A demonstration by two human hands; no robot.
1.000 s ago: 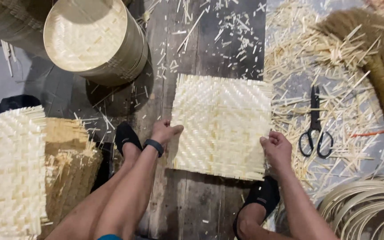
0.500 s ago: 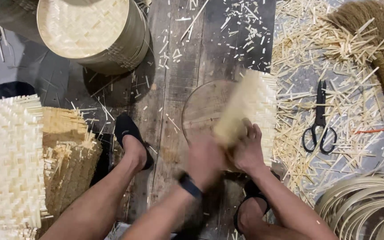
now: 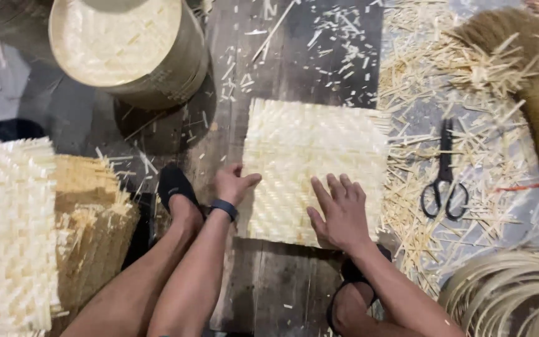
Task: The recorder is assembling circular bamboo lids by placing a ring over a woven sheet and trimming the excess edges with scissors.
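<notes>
Right hand (image 3: 343, 209): laid flat, fingers spread wide, palm pressing down on the near right part of the pale square mat of woven bamboo strips (image 3: 316, 165); it grips nothing. Left hand (image 3: 233, 185): loosely curled, fingertips touching the mat's near left edge, a dark band at the wrist; it also holds nothing closed.

Mat: lies flat on the dark wooden floor boards (image 3: 269, 287), between the person's two feet in black shoes and roughly central in the boards' width. Judged light, thin and springy; the weave looks loose at the fringe, where strip ends stick out, so it would likely fray or shed if dragged by a corner. Best taken at two opposite edges with flat fingers, or pinned by the palm as now. Strip ends may be sharp.

Surroundings: black scissors (image 3: 445, 181) lie to the right, apart from the mat, among scattered bamboo offcuts. A round woven bamboo drum-shaped basket (image 3: 129, 50) stands toward the far left. A stack of similar woven mats (image 3: 10, 231) sits at the left edge. Coiled bamboo hoops (image 3: 506, 293) rest at the near right corner
</notes>
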